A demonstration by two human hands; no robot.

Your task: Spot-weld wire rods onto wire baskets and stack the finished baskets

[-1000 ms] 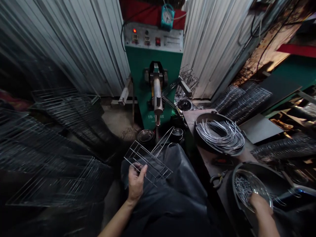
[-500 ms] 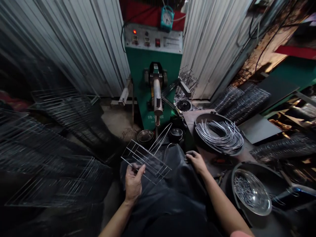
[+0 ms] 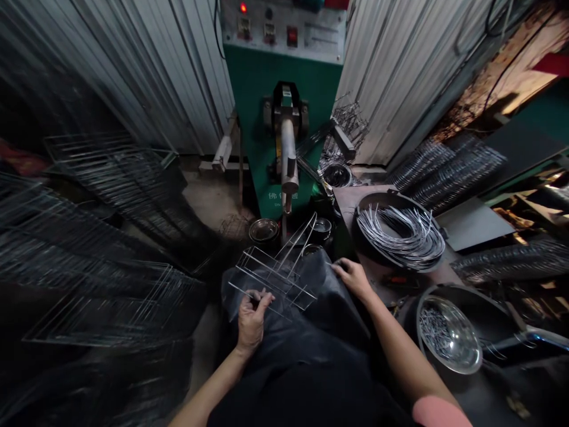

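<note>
My left hand (image 3: 251,317) is closed, thumb against fingers, on the near edge of a wire rack (image 3: 271,274). The rack is a flat grid of thin metal rods with a long narrow wire loop at its far side, held tilted above my dark apron (image 3: 306,356). My right hand (image 3: 354,279) is at the right knee, apart from the rack, its fingers curled together by the apron. What lies in its fingertips, if anything, is too small to make out. Beyond the rack, the metal arm (image 3: 288,154) of a green machine (image 3: 253,89) points down toward it.
Stacked wire racks (image 3: 111,184) fill the left side. At right, a round pan (image 3: 361,228) holds curved wires, and a steel bowl (image 3: 471,350) holds short metal pieces. Small bowls (image 3: 264,230) stand below the machine arm. Bundled wire parts (image 3: 462,172) lie farther right.
The view has tilted down, so the machine sits higher in the picture. My left hand and the rack appear slightly farther right. My right hand stays by the knee.
</note>
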